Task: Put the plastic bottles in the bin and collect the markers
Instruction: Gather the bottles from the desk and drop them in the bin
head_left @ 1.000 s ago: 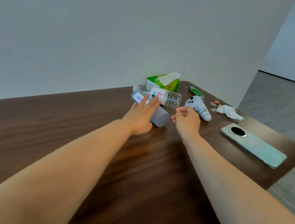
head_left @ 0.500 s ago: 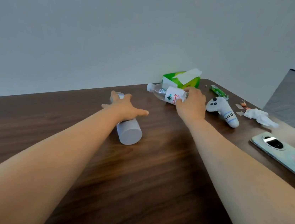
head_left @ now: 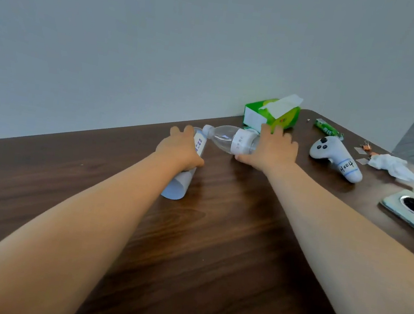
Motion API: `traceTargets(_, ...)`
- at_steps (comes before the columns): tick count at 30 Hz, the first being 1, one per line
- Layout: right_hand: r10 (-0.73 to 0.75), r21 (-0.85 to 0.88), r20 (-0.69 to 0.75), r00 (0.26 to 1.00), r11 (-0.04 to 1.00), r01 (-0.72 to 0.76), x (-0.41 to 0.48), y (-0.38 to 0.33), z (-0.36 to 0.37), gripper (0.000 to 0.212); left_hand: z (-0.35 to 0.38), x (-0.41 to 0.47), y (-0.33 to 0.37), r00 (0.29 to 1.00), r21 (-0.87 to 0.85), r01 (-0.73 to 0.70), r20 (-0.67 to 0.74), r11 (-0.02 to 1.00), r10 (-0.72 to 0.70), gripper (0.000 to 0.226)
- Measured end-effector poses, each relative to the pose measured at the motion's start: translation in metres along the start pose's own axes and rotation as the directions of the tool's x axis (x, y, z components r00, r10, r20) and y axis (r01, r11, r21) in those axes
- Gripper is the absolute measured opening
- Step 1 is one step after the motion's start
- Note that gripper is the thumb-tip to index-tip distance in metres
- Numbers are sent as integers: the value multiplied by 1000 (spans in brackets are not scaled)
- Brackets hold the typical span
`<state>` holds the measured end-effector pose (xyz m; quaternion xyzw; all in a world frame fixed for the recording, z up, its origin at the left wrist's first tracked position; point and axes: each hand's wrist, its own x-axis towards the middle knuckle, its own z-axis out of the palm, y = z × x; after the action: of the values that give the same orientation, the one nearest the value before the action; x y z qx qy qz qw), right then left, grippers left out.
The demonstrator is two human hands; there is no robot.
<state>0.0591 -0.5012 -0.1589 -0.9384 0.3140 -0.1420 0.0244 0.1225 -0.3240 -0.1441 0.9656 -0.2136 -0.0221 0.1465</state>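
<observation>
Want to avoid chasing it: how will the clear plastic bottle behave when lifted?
The clear bottle looks empty, so probably light. Lying on its side and round, it may roll if the right hand lets go. Its thin-looking wall could dent.

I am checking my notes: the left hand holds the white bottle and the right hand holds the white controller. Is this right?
Not quite. The left hand does hold the white bottle, but the right hand holds the clear bottle, not the controller, which lies untouched beside it. The head view shows this.
</observation>
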Motion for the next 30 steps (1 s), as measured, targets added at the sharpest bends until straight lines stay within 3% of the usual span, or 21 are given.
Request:
traceTargets(4,25,-8,2,1000,1000,-25,-10,-4,-14,68,-20,-11,-9,985,-129,-37,-171,991,15,73)
traceTargets(8,67,252,-25,997,966,-59,-32,-20,-35,69,-50,-40,-14,934,-219,-148,-352,964,63,75)
traceTargets(14,-64,365,-5,998,929,62,-99,-90,-81,64,-107,-117,-65,881,-254,-150,-473,956,12,76)
traceTargets(19,-241,455,66,968,871,186,-171,-181,-98,66,-151,-200,-156,826,-257,-40,-553,966,-113,76)
traceTargets(23,-423,528,102,900,790,312,-237,-272,-99,72,-178,-276,-243,764,-255,98,-600,962,-237,76)
traceTargets(30,-725,673,117,678,560,483,-381,-436,-101,73,-209,-421,-394,579,-368,332,-647,869,-495,76)
